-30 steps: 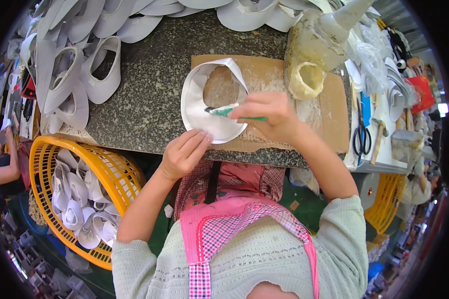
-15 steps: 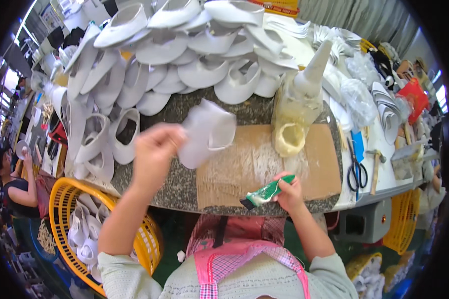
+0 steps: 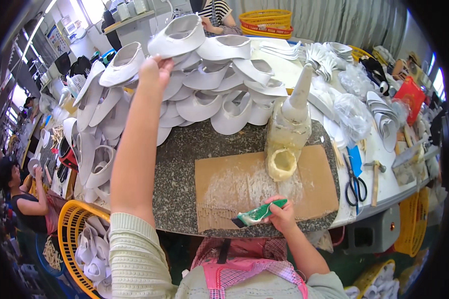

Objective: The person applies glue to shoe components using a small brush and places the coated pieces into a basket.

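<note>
Left hand up at the white visor piece, right hand on the green brush.
My left hand [image 3: 157,71], fingers half-curled, touched the brim of a white visor piece [image 3: 178,44] atop the pile [image 3: 199,105] along the surface's [image 3: 179,157] far edge; couldn't tell if it gripped. My right hand [image 3: 283,214] was closed around a green brush [image 3: 257,214], bristles leftward, over the cardboard [image 3: 224,182] by the near edge.
</note>
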